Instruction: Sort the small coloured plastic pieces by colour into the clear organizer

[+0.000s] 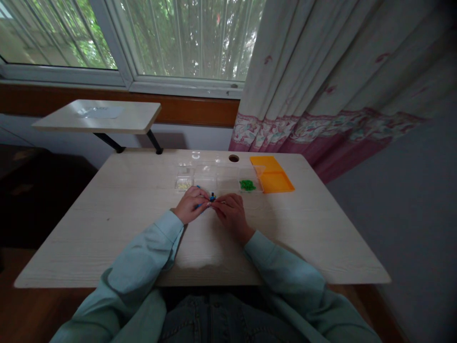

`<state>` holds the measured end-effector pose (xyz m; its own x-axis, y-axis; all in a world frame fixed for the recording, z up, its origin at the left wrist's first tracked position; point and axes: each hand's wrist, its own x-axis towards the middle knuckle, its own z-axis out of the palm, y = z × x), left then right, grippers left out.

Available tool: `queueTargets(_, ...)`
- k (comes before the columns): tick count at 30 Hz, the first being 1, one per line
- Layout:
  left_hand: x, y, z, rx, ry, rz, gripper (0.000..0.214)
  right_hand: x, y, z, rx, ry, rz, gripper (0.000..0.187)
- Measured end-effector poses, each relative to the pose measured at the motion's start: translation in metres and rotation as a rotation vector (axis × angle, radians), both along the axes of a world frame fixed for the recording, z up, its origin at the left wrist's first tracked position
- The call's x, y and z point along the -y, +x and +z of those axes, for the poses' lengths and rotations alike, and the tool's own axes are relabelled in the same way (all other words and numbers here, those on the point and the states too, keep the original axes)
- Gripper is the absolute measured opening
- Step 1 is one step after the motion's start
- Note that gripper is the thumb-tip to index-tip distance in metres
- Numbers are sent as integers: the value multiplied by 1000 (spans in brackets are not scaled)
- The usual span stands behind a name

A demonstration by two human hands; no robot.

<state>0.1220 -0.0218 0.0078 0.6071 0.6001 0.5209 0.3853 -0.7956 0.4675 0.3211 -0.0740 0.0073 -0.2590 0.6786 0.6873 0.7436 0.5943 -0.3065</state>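
Note:
My left hand (193,205) is closed around small blue pieces (213,196), some of which poke out between its fingers; their exact kind is too small to make out. Close beside it, my right hand (232,211) pinches at the same spot, its fingertips meeting the left ones. Whatever sits between the right fingertips is mostly hidden. Just beyond both hands lies a clear compartment box (228,177). Small green pieces (247,185) fill part of its right compartment, and pale yellowish pieces (183,185) lie in the left one.
An orange tray-like lid (274,174) lies right of the box. A round hole (233,158) pierces the table (303,238) near its back edge. At the back left stands a raised shelf (100,116) on black legs. Behind are a window and a curtain (285,71).

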Motion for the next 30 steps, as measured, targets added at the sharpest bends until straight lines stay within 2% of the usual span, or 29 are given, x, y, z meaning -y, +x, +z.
queueTargets(4,0,0,2,16,-2,-5,24,-1,1,-2,4,-2,7,12)
queueTargets(7,-3,-6,2,30,21,56,24,-1,1,-2,-2,-26,6,14)
queueTargets(13,-20,-24,-5,79,101,358,20,-1,0,-5,11,-99,11,15)
queueTargets(18,-27,-20,-8,20,105,533,20,-1,-5,-11,90,-195,50,15)
queueTargets(24,-29,-11,-10,-21,88,610,21,0,-12,-13,146,-252,70,17)
queueTargets(30,-28,-12,-11,-41,81,608,24,0,-13,-12,161,-251,68,17)
